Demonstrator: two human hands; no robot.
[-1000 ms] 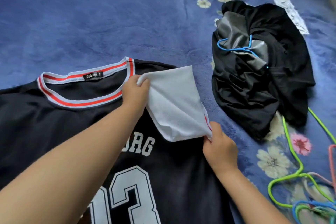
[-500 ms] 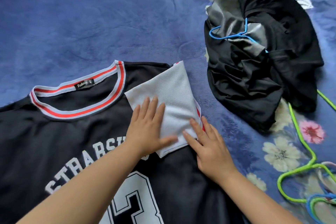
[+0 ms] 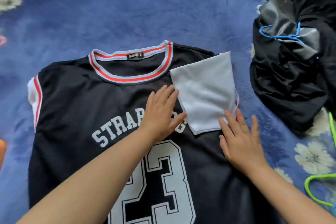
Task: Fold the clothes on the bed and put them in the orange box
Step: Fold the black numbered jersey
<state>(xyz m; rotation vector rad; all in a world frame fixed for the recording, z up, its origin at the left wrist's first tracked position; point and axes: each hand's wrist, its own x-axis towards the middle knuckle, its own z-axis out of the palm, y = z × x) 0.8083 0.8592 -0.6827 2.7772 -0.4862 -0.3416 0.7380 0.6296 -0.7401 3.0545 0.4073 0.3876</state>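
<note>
Blue floral bedspread (image 3: 127, 14) carries a black jersey (image 3: 76, 114) laid flat, front up. Left hand (image 3: 160, 114) lies flat on its chest, fingers straight, gripping nothing. Right hand (image 3: 240, 140) presses flat, fingertips on the folded white sleeve (image 3: 205, 89) between both hands. Black clothes (image 3: 294, 71) lie beyond the right hand.

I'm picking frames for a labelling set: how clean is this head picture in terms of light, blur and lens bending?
Head view: soft, even daylight with faint shadows under the left hand and right hand; the jersey lettering reads clearly; slight softness overall; the black clothes pile shows a grey sheen; wide-angle bending stretches the forearms and edges.
</note>
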